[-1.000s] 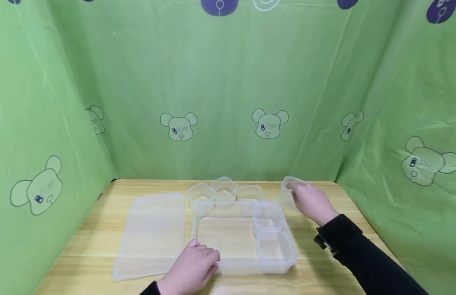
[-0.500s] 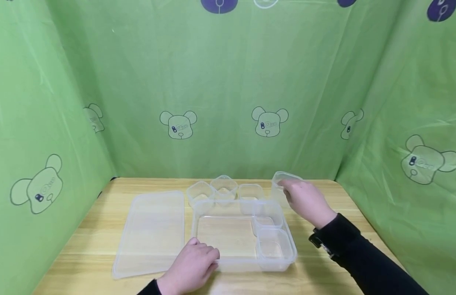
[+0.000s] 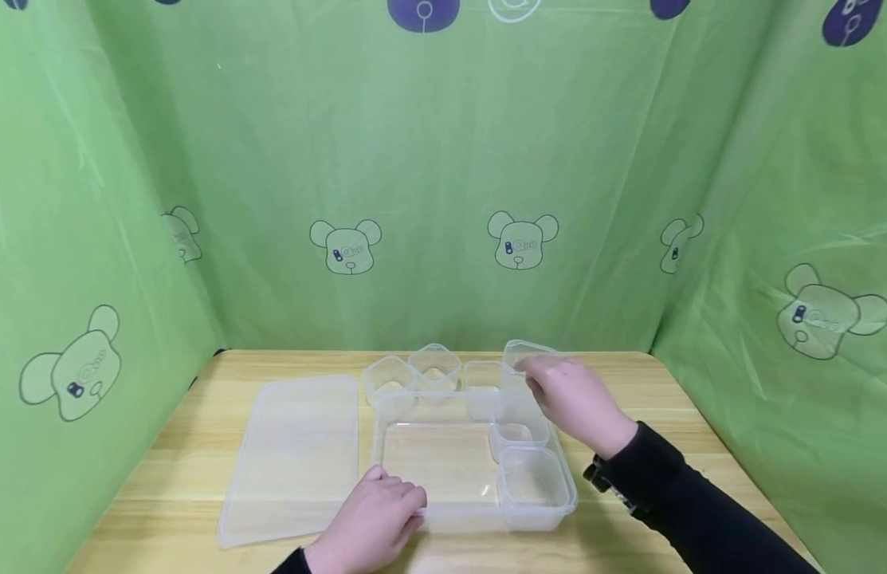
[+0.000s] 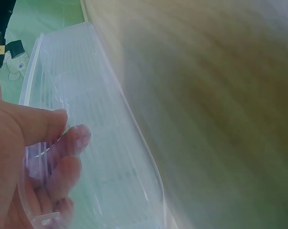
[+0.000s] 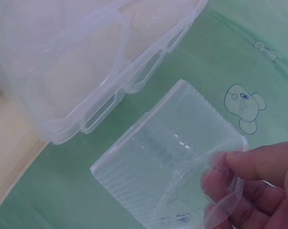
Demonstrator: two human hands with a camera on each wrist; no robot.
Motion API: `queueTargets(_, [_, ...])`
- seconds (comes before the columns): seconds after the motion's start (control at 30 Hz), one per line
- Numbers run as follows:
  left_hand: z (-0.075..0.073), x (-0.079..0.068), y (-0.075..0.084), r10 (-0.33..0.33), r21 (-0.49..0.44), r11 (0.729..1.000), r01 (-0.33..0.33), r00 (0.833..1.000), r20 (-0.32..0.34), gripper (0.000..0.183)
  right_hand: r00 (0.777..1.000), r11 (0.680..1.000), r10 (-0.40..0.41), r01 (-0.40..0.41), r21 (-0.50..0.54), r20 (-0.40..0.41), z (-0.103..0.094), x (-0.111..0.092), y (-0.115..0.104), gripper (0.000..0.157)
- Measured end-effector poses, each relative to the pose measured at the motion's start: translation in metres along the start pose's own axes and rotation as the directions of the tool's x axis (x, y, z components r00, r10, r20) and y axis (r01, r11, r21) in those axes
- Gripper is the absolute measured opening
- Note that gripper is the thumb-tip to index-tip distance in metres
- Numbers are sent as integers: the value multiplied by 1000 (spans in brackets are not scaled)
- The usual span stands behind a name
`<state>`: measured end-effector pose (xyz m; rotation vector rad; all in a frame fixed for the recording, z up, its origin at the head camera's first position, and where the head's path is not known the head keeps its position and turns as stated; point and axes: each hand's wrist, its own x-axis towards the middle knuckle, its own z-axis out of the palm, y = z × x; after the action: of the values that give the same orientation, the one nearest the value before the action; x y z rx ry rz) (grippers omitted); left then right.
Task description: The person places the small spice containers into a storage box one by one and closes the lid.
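Note:
A large clear plastic container [image 3: 457, 512] stands uncovered on the wooden table. My left hand [image 3: 371, 520] pinches its near wall at the rim; in the left wrist view the fingers [image 4: 67, 171] show through the clear plastic. My right hand [image 3: 581, 405] grips a small clear plastic box [image 5: 168, 148] by its rim, thumb on one side of the wall and fingers on the other. This box hangs tilted near the large container's far right corner. Inside the large container, a near small box [image 3: 535, 482] and a far small box [image 3: 516, 438] sit along the right side.
Several small clear boxes are behind the large container: a left one [image 3: 389, 379], a middle one [image 3: 436, 367] and a right one [image 3: 484, 373]. A flat translucent lid [image 3: 292, 458] lies to the left. Green printed cloth [image 3: 436, 143] walls in the table [image 3: 163, 478].
My right hand has carried the small box leftward from the table's right rear, toward the large container's far right corner. My left hand has stayed on the near rim.

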<state>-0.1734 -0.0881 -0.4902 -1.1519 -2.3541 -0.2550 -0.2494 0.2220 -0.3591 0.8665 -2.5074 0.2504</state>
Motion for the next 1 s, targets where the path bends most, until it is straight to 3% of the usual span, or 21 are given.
queueTargets(0.53, [1, 0, 1, 7, -4, 1000, -7, 1000, 3, 25, 997, 996, -82, 82, 27, -9, 10, 10, -26, 25])
queueTargets(1.0, [1, 1, 0, 1, -6, 1000, -1, 1000, 5, 23, 985, 985, -170, 171, 31, -34, 28, 12, -35, 27])
